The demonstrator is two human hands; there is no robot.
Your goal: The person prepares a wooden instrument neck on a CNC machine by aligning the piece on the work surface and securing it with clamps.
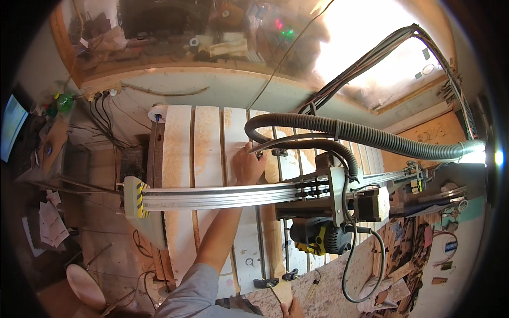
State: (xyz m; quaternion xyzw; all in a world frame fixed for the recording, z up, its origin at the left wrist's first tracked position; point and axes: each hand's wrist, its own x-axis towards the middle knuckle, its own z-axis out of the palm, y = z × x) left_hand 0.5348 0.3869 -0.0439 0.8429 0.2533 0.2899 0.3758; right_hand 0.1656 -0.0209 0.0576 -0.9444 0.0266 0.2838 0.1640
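A long narrow wooden board (274, 244) lies lengthwise on the slotted white bed (212, 124) of a gantry-type router machine. My left arm reaches under the aluminium gantry beam (217, 197). Beyond the beam, my left hand (249, 165) is closed, its fingers curled at a small dark clamp (259, 155) beside the board's far end. At the bottom edge my right hand (292, 308), partly cut off, grips the board's near end. A thin rod (275, 294) runs from a black clamp (265, 283) toward that hand. Another black clamp (290, 275) sits on the board's right side.
A black and yellow router motor (318, 237) hangs from the gantry carriage, right of the board. A thick ribbed hose (371, 139) arches above the bed, near my left hand. A looped cable (383, 259) hangs low at the right. Wood offcuts (405, 265) are piled beyond.
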